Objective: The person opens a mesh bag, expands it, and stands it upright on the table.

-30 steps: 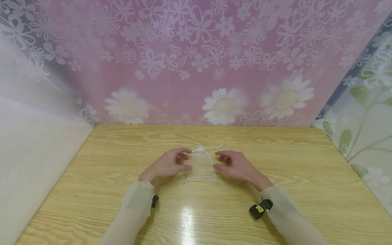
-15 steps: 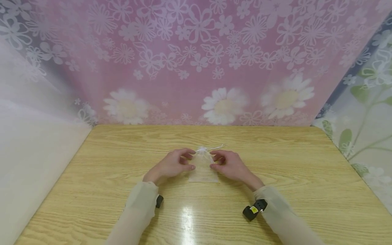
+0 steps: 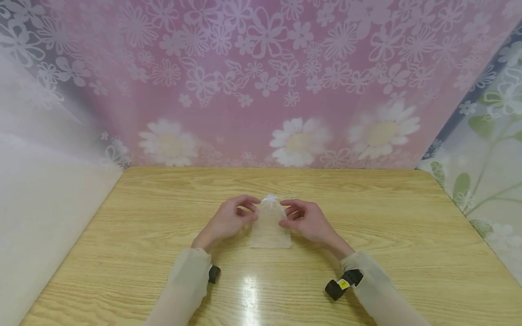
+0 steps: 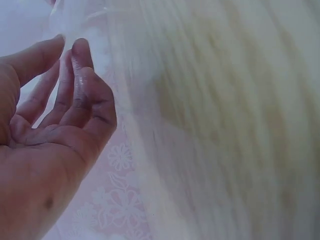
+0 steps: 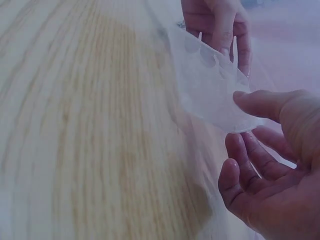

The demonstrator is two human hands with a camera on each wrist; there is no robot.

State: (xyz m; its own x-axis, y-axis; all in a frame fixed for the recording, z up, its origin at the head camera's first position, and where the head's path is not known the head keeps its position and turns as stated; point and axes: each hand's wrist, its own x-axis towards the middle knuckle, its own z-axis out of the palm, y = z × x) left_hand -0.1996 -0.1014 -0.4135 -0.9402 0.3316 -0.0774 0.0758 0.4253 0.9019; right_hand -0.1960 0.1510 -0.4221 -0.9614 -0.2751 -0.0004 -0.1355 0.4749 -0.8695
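A small sheer white drawstring pouch (image 3: 270, 228), gathered at its top, is between the two hands in the head view. My left hand (image 3: 234, 217) holds its left side with bent fingers. In the right wrist view, fingertips of that left hand (image 5: 222, 22) show faintly through the sheer cloth. My right hand (image 3: 307, 219) holds the opposite side, its thumb on the pouch (image 5: 215, 85) and its fingers near the edge. In the left wrist view, the left thumb and forefinger are close together by the see-through cloth at the top. No contents show inside.
Wood-grain table (image 3: 163, 190) extends around both arms. A pink floral curtain (image 3: 228, 90) hangs behind it, with pale cloth (image 3: 53, 190) at the left and leaf-patterned cloth (image 3: 485, 176) at the right. Black wrist devices (image 3: 342, 285) are strapped below the sleeves.
Both hands have come in to the pouch's sides and taken hold of it. The pouch's lower edge has shifted slightly toward me, and its drawstring ends are less visible behind the right hand.
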